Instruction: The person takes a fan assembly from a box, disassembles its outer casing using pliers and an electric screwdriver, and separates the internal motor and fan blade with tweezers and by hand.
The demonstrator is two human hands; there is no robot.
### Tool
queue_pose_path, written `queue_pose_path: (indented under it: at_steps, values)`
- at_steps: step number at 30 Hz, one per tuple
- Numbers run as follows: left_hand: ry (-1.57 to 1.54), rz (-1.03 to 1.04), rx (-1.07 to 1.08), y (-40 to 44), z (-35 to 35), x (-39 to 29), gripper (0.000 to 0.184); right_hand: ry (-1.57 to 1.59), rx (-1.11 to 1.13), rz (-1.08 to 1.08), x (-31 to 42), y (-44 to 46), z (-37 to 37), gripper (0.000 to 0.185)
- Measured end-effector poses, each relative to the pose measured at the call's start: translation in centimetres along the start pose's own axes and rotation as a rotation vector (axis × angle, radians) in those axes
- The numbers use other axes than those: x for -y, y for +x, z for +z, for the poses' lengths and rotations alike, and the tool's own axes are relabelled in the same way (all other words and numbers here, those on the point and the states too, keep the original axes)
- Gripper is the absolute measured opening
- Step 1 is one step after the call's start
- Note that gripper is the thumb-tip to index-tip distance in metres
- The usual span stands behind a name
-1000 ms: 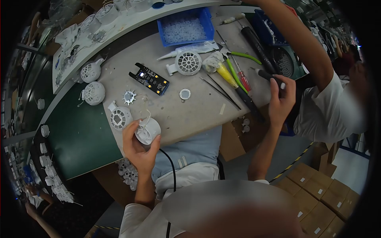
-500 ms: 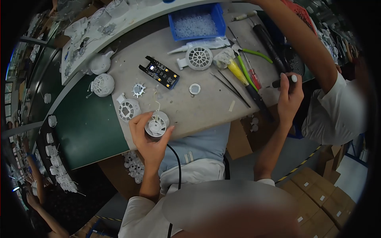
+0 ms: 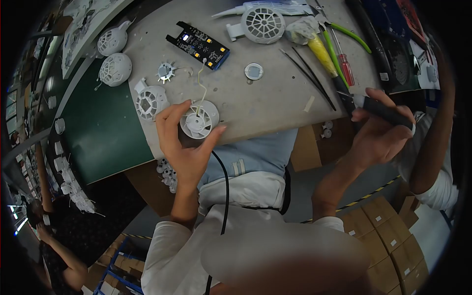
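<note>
My left hand [image 3: 184, 140] grips a round white housing [image 3: 199, 120] at the near edge of the grey mat. A thin pale wire runs up from the housing toward a black circuit board [image 3: 200, 45] with lit yellow spots. Fingers of my right hand [image 3: 381, 128] are wrapped round a dark-handled tool [image 3: 381, 110], whose thin tip points left, over the mat's right edge. Left of the housing sits a white slotted part [image 3: 151, 102], with a small spoked part [image 3: 166, 72] above it. A small round disc [image 3: 253, 72] lies right of the board.
Black tweezers [image 3: 312, 78], green-handled pliers [image 3: 350, 37], a red screwdriver [image 3: 345, 69] and a yellow-wrapped tool [image 3: 322, 56] lie at the right. A round grille [image 3: 263, 24] is at the back. White domes [image 3: 115, 69] stand left. A co-worker's arm [image 3: 437, 132] is at far right.
The view has shifted, and bench items sit higher in it. The housing has tilted to show its inside. My right hand has turned its tool, whose tip now points left. The co-worker's arm has drawn back.
</note>
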State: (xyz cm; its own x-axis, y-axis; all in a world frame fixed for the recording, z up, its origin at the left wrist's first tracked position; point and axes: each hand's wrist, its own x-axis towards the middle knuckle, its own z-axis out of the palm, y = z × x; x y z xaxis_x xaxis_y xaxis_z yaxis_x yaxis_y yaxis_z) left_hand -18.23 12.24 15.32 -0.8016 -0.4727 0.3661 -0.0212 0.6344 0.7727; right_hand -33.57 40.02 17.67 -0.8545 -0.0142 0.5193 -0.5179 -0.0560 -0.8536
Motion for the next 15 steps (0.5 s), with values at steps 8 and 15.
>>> queue_pose_path:
  at_steps: [8,15]
  values:
    - [-0.209,-0.074,-0.069,-0.6,-0.2,1.0,0.072,-0.016,0.051,0.014,-2.6,-0.4,7.3,0.025]
    - [-0.181,-0.06,-0.053,-0.4,-0.4,0.9,0.073,-0.19,-0.05,-0.06,-3.6,-0.3,7.9,0.031]
